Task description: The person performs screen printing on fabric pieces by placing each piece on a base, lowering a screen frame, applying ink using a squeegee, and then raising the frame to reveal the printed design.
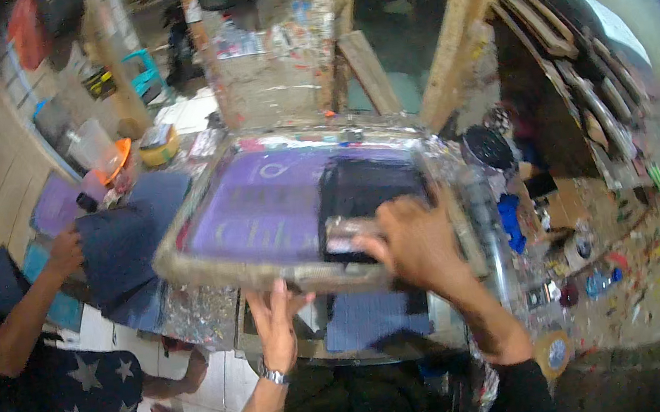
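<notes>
A screen-printing frame [297,270] with purple mesh is tilted in front of me, its near edge raised above the printing board. Black ink [368,176] covers the right part of the mesh. My right hand [418,240] is closed around a squeegee [346,235] over the inked area. Against the frame's near edge, my left hand [274,330] supports it from below, fingers upward and thumb out to the side. Beneath the frame lies a dark blue sheet [378,318], partly hidden by it. Motion blurs the frame and squeegee somewhat.
At left, a co-worker's hand [65,251] touches dark blue sheets [124,258] beside the frame. A black round container [489,145] stands to the right. Further right are a tape roll [553,352], a blue cloth [511,222] and a paint-spattered surface [655,271].
</notes>
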Tool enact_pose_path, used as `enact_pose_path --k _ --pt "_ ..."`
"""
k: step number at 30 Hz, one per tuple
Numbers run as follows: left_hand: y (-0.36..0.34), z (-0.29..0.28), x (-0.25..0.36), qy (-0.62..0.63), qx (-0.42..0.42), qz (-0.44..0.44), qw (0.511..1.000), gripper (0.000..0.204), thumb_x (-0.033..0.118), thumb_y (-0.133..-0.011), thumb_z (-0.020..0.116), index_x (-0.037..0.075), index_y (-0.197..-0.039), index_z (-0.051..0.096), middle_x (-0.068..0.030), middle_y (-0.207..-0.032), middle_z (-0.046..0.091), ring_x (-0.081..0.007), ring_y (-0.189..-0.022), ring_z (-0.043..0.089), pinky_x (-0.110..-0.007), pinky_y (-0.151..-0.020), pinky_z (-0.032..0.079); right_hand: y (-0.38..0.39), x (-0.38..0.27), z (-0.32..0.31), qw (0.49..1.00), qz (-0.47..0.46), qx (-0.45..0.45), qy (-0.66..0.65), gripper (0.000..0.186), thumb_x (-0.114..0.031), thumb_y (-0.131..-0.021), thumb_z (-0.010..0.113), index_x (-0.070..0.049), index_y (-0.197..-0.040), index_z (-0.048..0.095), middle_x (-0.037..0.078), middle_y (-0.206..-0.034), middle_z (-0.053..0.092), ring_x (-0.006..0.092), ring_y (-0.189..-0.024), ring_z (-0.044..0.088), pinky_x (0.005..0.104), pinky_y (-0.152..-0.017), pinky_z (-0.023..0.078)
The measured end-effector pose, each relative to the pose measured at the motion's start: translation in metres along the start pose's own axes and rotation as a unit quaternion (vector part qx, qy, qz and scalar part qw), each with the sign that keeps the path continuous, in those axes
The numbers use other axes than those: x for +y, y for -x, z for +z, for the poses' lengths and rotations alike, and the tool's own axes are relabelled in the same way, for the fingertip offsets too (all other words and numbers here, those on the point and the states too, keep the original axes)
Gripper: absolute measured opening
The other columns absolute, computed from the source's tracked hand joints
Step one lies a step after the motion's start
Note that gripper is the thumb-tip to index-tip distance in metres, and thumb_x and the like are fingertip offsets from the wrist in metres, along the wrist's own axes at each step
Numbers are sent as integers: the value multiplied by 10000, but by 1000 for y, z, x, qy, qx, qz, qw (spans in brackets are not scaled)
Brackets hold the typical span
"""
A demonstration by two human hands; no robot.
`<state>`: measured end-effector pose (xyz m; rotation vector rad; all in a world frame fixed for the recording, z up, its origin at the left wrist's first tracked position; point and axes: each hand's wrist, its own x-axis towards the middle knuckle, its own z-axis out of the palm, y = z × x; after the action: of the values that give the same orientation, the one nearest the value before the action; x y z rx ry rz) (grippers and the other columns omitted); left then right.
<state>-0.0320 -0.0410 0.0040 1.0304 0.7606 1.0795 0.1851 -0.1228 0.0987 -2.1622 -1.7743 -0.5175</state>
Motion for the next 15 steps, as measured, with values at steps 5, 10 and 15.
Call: enact_pose_path --k 5,10,15 --pt "21 -58 -76 -29 23 -96 995 339 269 -976 609 14 -1078 411 -60 -858 556 -231 -775 674 -362 -713 594 17 32 47 954 31 -257 -151 420 -411 -814 708 -87 -1065 614 199 -849 691 413 -807 675 502 -703 533" --pt "27 -62 -98 -93 11 -20 995 328 257 -994 576 -12 -1081 410 -109 -829 580 -258 -748 689 -354 -641 586 68 4 84 978 -38 -187 -80 336 -442 -880 638 -125 -963 563 135 -712 646 346 -673 661 494 -693 501" --pt "23 -65 -88 -103 -3 -60 993 325 183 -993 561 -59 -1081 363 -221 -844 645 -278 -706 698 -365 -639 600 -16 59 142 997 -16 -79 3 230 -327 -922 575 -103 -966 556 105 -745 661 302 -692 661 539 -861 425"
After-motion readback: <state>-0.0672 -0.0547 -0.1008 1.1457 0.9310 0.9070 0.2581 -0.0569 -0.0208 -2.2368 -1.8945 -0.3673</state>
